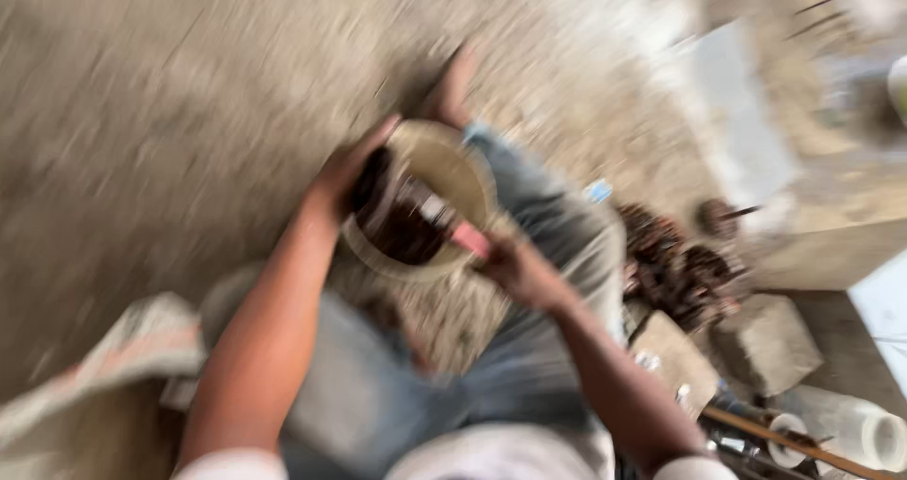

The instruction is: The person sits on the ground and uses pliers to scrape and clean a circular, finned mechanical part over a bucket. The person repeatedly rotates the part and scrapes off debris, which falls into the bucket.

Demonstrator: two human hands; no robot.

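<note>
Between my knees, at the middle of the view, I hold a pale round bucket [444, 173] with a pink-handled tool [452, 227] in it.

My left hand [345, 173] clasps the bucket's rim at nine o'clock, fingers curled over the edge. My right hand [518, 270] is clenched on the tool's pink handle at the rim's four o'clock. The tool's long axis runs from four o'clock up toward ten, its working end down inside. The bucket stands roughly upright, mouth toward me, its inside dark reddish-brown; through the blur it might be liquid or stain. At three o'clock lies a heap of rusty brown pieces [675, 263] on the ground.
</note>
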